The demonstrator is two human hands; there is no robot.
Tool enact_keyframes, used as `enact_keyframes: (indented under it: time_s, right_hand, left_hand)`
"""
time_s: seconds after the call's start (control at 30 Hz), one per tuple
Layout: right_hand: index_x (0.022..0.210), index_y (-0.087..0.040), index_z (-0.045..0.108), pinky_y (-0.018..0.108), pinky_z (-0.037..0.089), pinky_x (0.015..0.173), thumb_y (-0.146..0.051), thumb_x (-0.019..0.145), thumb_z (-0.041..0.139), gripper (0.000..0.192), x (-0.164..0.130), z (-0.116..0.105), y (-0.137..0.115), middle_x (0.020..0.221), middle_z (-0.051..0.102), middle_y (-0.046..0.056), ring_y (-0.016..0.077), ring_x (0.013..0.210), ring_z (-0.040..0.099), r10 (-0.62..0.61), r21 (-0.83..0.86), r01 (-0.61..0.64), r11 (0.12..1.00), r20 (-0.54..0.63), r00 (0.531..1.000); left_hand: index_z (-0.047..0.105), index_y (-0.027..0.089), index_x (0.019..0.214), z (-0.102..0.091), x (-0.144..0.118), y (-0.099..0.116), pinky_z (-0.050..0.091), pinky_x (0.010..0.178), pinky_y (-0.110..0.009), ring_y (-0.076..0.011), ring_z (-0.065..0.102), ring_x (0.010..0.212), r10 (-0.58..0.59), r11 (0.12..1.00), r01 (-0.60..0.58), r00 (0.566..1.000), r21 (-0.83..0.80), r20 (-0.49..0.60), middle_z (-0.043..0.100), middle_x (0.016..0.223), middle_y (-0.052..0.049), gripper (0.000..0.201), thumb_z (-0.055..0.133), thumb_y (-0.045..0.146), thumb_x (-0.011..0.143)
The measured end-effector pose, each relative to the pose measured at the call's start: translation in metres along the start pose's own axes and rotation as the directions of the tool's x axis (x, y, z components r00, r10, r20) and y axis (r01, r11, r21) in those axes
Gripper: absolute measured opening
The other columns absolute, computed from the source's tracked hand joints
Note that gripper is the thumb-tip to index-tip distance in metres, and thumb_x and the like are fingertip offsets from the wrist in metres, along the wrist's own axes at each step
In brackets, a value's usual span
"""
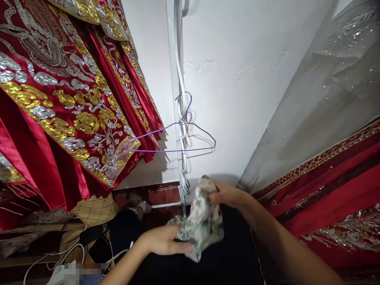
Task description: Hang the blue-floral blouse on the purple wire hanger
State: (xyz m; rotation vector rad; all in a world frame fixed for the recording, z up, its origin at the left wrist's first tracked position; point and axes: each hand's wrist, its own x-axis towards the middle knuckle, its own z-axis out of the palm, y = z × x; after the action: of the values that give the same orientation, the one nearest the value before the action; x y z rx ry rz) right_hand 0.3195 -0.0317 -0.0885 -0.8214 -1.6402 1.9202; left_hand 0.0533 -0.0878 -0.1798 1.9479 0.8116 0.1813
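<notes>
A crumpled pale cloth with a green and brown print (203, 219) hangs between both my hands, low in the middle of the view. My left hand (163, 240) grips its lower edge, fingers pointing right. My right hand (227, 195) pinches its upper part from the right. Above them an empty purple wire hanger (178, 136) hangs on a white cable running down the white wall (237, 79).
Red robes with gold and silver embroidery (65, 103) hang at the left. A grey sequined fabric (320, 99) and a red trimmed garment (335, 186) hang at the right. White cables (59, 257) and a woven tan item (95, 209) lie at lower left.
</notes>
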Motion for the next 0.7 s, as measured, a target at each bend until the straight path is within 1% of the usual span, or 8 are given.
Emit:
enact_keyframes:
  time_s: [0.1, 0.2, 0.3, 0.33, 0.4, 0.47, 0.53, 0.7]
  right_hand:
    - [0.081, -0.015, 0.073, 0.029, 0.053, 0.064, -0.042, 0.065, 0.087, 0.034, 0.003, -0.011, -0.021, 0.081, 0.072, 0.008, 0.0229, 0.075, 0.067, -0.178, -0.374, 0.039, 0.927, -0.343, 0.922]
    - [0.077, -0.015, 0.07, 0.03, 0.051, 0.06, -0.038, 0.073, 0.079, 0.025, 0.02, -0.027, -0.031, 0.076, 0.07, 0.009, 0.023, 0.071, 0.066, -0.428, -0.546, 0.016, 0.838, -0.639, 0.639]
    - [0.09, -0.015, 0.07, 0.031, 0.053, 0.073, -0.028, 0.071, 0.073, 0.023, 0.05, -0.054, -0.037, 0.089, 0.072, 0.008, 0.0224, 0.082, 0.066, -0.704, -0.694, 0.184, 0.696, -0.611, 0.361]
    - [0.098, -0.016, 0.07, 0.032, 0.053, 0.079, -0.026, 0.072, 0.07, 0.028, 0.061, -0.062, -0.038, 0.098, 0.073, 0.008, 0.022, 0.087, 0.066, -0.753, -0.718, 0.239, 0.653, -0.582, 0.307]
    - [0.108, -0.016, 0.069, 0.033, 0.051, 0.089, -0.026, 0.077, 0.062, 0.033, 0.08, -0.078, -0.037, 0.109, 0.072, 0.009, 0.0214, 0.096, 0.066, -0.766, -0.706, 0.306, 0.639, -0.542, 0.346]
    - [0.104, -0.016, 0.07, 0.034, 0.05, 0.094, -0.031, 0.083, 0.057, 0.029, 0.093, -0.089, -0.033, 0.107, 0.073, 0.009, 0.0214, 0.099, 0.066, -0.689, -0.645, 0.292, 0.706, -0.529, 0.495]
    - [0.09, -0.015, 0.071, 0.034, 0.051, 0.088, -0.038, 0.086, 0.056, 0.028, 0.095, -0.098, -0.025, 0.093, 0.074, 0.008, 0.0221, 0.092, 0.067, -0.597, -0.597, 0.222, 0.771, -0.556, 0.579]
    - [0.074, -0.013, 0.066, 0.029, 0.046, 0.063, -0.037, 0.073, 0.07, 0.025, 0.06, -0.119, -0.013, 0.074, 0.068, 0.006, 0.0197, 0.071, 0.061, -0.566, -0.578, 0.117, 0.808, -0.704, 0.429]
  left_hand:
    - [0.074, 0.025, 0.099, -0.034, -0.001, 0.01, 0.046, 0.098, -0.044, -0.0331, 0.061, 0.108, -0.11, 0.927, 0.161, 0.98, 0.339, -0.166, 0.07, 0.115, -0.009, 0.051, 0.067, 0.07, 0.078]
    - [0.076, 0.025, 0.103, -0.073, -0.008, 0.018, 0.043, 0.1, -0.053, -0.0407, 0.056, 0.12, -0.208, 0.767, 0.398, 0.896, 0.503, -0.392, 0.067, 0.125, -0.015, 0.047, 0.067, 0.064, 0.08]
    - [0.077, 0.023, 0.103, -0.102, -0.017, 0.026, 0.046, 0.097, -0.053, -0.0416, 0.056, 0.121, -0.275, 0.626, 0.544, 0.825, 0.559, -0.494, 0.067, 0.124, -0.018, 0.043, 0.069, 0.058, 0.079]
    - [0.077, 0.022, 0.102, -0.109, -0.02, 0.03, 0.047, 0.094, -0.051, -0.0408, 0.057, 0.119, -0.289, 0.595, 0.579, 0.801, 0.558, -0.524, 0.068, 0.12, -0.018, 0.041, 0.068, 0.056, 0.081]
    - [0.078, 0.02, 0.101, -0.121, -0.024, 0.037, 0.048, 0.094, -0.048, -0.0378, 0.06, 0.115, -0.271, 0.563, 0.62, 0.764, 0.547, -0.586, 0.07, 0.115, -0.018, 0.038, 0.06, 0.052, 0.089]
    - [0.077, 0.017, 0.102, -0.13, -0.028, 0.043, 0.045, 0.103, -0.047, -0.0349, 0.063, 0.114, -0.206, 0.546, 0.627, 0.744, 0.556, -0.636, 0.071, 0.117, -0.018, 0.039, 0.051, 0.046, 0.096]
    - [0.077, 0.015, 0.102, -0.136, -0.031, 0.046, 0.039, 0.112, -0.046, -0.0341, 0.063, 0.119, -0.159, 0.538, 0.626, 0.733, 0.565, -0.662, 0.068, 0.127, -0.02, 0.043, 0.044, 0.041, 0.1]
    - [0.074, 0.015, 0.095, -0.14, -0.033, 0.055, 0.046, 0.105, -0.048, -0.0373, 0.068, 0.114, -0.152, 0.584, 0.658, 0.665, 0.476, -0.732, 0.054, 0.148, -0.021, 0.051, 0.033, 0.044, 0.103]
